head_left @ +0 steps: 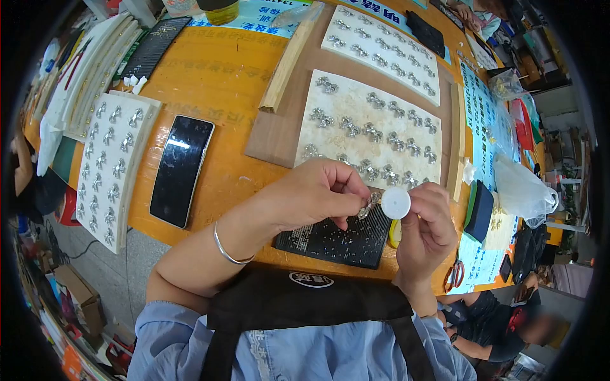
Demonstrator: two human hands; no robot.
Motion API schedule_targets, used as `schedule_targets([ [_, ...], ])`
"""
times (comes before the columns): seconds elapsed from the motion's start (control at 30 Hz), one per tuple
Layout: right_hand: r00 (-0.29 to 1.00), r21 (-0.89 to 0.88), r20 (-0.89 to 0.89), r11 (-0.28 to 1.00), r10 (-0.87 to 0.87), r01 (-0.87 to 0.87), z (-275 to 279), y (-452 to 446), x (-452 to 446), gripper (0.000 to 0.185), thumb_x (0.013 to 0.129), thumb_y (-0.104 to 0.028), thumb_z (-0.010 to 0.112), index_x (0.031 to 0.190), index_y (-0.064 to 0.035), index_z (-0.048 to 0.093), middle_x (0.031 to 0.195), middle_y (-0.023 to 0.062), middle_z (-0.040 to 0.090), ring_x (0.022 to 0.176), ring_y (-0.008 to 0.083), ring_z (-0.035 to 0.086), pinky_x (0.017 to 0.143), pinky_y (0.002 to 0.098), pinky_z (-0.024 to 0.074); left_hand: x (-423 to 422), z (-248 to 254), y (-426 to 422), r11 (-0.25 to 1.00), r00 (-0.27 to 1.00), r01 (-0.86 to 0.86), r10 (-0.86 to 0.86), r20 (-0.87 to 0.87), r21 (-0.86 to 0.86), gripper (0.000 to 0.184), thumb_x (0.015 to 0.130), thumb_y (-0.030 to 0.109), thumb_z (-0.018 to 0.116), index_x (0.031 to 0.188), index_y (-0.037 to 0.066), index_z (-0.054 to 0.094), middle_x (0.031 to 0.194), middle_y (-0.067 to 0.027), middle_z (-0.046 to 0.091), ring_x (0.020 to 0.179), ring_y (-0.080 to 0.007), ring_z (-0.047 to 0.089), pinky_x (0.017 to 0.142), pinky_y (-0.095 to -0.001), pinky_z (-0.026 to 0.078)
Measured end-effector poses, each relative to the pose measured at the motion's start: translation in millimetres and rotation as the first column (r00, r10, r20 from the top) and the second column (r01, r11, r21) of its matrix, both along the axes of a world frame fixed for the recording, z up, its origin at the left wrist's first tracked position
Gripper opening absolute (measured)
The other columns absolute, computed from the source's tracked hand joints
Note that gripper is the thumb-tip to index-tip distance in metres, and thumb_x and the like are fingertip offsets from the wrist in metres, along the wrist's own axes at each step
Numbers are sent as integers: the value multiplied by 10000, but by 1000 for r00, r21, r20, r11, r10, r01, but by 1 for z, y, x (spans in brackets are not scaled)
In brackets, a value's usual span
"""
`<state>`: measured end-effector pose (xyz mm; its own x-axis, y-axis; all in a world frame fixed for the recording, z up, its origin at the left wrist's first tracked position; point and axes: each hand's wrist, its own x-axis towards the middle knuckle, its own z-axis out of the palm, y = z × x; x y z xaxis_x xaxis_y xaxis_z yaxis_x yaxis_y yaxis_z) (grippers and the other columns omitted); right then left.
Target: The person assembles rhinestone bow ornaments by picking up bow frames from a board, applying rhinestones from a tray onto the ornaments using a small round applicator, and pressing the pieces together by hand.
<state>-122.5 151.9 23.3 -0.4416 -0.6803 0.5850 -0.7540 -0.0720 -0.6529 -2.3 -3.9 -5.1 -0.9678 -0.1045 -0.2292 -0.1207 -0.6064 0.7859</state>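
Observation:
My left hand (324, 190) pinches a small silvery ornament (369, 206), which looks like the bow-shaped pieces on the boards. In my right hand (429, 222) is a white round cap-like thing (396, 203), its flat face turned up right beside the ornament. Whether the two touch, I cannot tell. Below both hands lies a black ribbed mat (337, 244) scattered with tiny shiny stones. Just beyond my hands, a white board (343, 143) carries rows of silvery bow ornaments (372, 132). A yellow ring-like object (395, 233) shows partly behind my right hand.
A second board (381, 54) of ornaments lies farther back, another (115, 171) at the left. A phone (182, 171) rests on the orange table. Wooden strips (289, 60) flank the boards. Red-handled scissors (455, 276) and a plastic bag (521, 190) are rightward. Other people sit nearby.

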Motion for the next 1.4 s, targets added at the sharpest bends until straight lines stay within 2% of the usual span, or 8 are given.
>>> schedule_targets([
  [0.07,1000,9,10,1000,9,-9,-1,0,0,156,718,66,677,829,-37,642,832,65,657,802,233,552,744,314,434,0,2,-1,1000,1000,5,-5,6,22,81,783,-10,589,861,-15,608,790,-30,593,670,-76,570,580,-224,515],
  [1.07,991,69,-135,997,-11,20,3,1,2,208,670,72,706,819,-62,653,831,61,653,793,244,565,719,312,440,0,4,-2,1000,1000,20,-20,16,19,91,786,-2,579,868,-18,614,787,-27,594,655,-76,572,584,-223,513],
  [1.17,998,-15,-64,1000,-24,23,-1,3,2,188,687,73,695,818,-54,652,833,62,650,798,239,561,721,311,440,0,4,-1,999,1000,16,-16,19,36,88,786,-3,581,867,-16,611,784,-28,594,652,-78,576,584,-222,515],
  [1.4,1000,7,-14,1000,-22,22,2,2,3,135,727,73,662,821,-17,627,825,65,626,819,231,539,757,314,426,0,4,-1,997,999,6,-9,33,77,67,783,-15,585,848,-10,599,767,-31,592,612,-87,580,574,-223,518],
])
